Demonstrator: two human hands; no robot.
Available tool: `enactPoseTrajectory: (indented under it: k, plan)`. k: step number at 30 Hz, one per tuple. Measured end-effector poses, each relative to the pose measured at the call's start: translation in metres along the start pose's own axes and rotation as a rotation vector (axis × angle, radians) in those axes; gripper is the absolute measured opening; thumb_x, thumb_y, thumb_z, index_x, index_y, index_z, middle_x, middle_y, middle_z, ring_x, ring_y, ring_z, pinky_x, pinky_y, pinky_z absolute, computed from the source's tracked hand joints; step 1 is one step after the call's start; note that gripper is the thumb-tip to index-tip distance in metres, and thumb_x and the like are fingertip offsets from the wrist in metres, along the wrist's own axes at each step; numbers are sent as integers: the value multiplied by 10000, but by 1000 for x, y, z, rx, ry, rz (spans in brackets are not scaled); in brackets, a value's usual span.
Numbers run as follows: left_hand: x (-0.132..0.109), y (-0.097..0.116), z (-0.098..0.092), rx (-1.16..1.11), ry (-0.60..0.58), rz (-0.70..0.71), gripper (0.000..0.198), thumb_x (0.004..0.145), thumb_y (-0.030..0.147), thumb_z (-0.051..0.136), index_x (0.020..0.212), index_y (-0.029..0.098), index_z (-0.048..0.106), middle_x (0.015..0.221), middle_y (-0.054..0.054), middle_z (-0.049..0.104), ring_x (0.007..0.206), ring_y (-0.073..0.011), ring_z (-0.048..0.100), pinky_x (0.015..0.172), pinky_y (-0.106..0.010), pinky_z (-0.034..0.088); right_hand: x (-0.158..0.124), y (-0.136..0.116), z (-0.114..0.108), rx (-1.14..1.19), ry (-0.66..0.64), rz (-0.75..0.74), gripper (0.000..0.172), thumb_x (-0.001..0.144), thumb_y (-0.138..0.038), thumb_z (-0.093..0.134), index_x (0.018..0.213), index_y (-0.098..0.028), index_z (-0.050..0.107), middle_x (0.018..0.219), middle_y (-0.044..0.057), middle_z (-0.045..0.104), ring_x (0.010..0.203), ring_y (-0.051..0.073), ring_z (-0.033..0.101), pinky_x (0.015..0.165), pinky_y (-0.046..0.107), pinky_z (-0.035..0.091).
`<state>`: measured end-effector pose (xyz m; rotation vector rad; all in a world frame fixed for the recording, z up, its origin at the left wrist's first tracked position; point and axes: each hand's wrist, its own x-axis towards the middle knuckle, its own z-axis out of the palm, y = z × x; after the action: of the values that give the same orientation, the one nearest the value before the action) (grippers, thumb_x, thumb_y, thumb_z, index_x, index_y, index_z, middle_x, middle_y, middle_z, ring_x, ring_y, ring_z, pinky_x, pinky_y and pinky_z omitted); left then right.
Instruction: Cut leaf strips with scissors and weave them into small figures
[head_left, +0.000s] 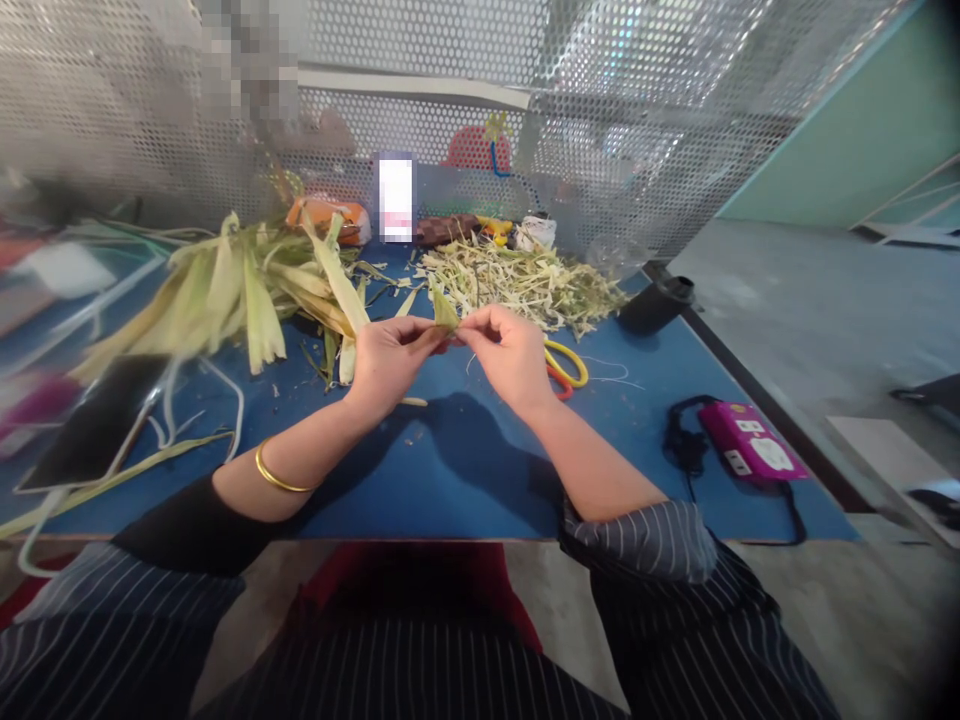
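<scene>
Both hands meet above the middle of the blue table [450, 470]. My left hand [390, 355] and my right hand [506, 350] each pinch one end of a small green leaf piece [444, 312], held between them just above the tabletop. A gold bangle [274, 475] circles my left forearm. Behind my left hand lies a pile of long pale green leaves [240, 285]. Behind my right hand is a heap of thin shredded leaf strips [525, 280]. Yellow and orange scissors [566, 368] lie on the table just right of my right hand.
A dark phone [97, 420] with a white cable lies at the left. A pink power strip [750, 450] with a black cord sits at the right edge. A black cylinder [656, 303] lies at the far right. A perforated metal screen [600, 130] stands behind the table.
</scene>
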<state>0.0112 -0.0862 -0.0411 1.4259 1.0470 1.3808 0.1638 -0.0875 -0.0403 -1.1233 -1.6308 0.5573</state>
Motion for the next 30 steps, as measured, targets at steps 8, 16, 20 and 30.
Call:
enactPoseTrajectory:
  k: [8, 16, 20, 30]
  plan:
    - [0, 1, -2, 76, -38, -12, 244, 712, 366, 699, 802, 144, 746, 725, -61, 711, 644, -139, 629, 663, -262, 516, 3, 0, 1, 117, 5, 96, 112, 752, -171, 611, 793, -209, 513, 709, -10, 643, 669, 133, 629, 639, 297, 489]
    - [2, 2, -3, 26, -59, -75, 233, 695, 343, 711, 759, 118, 714, 708, -56, 703, 603, -128, 629, 615, -249, 525, 3, 7, 6, 294, 7, 181, 136, 743, -214, 636, 799, -203, 512, 650, -30, 619, 624, 135, 649, 661, 311, 521]
    - [4, 4, -2, -41, -45, -113, 197, 670, 300, 727, 743, 120, 691, 674, -36, 686, 584, -127, 633, 606, -257, 539, 5, 12, 8, 438, -24, 322, 207, 715, -249, 672, 832, -200, 508, 592, -55, 587, 575, 137, 648, 669, 327, 535]
    - [2, 5, -1, 13, -87, -134, 192, 646, 298, 748, 686, 125, 674, 634, -33, 669, 544, -123, 621, 580, -250, 524, 5, 10, 3, 262, -152, 192, 261, 714, -404, 687, 694, -190, 539, 619, -27, 576, 600, 119, 560, 604, 278, 465]
